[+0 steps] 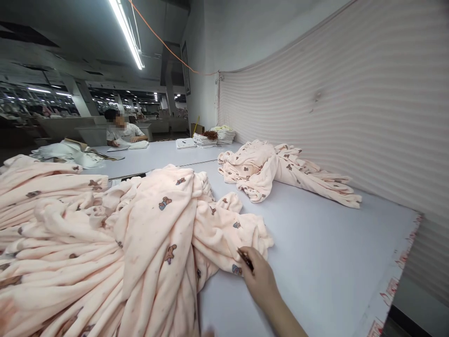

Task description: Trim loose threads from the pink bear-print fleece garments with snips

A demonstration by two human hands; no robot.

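A big heap of pale pink fleece garments (105, 243) printed with small bears covers the near left of a long white table (315, 252). My right hand (259, 278) rests at the heap's right edge, its fingers closed on a small dark tool against the fabric. I cannot make out what the tool is. My left hand is out of view, apart from a blurred sliver at the bottom edge. A second, smaller pile of the same pink garments (277, 171) lies farther back on the table near the wall.
A striped pinkish fabric panel (351, 103) lines the wall on the right. Stacks of folded cloth (215, 135) sit at the table's far end. A seated person (121, 131) works at the far left. White fabric pieces (70, 152) lie beyond the heap.
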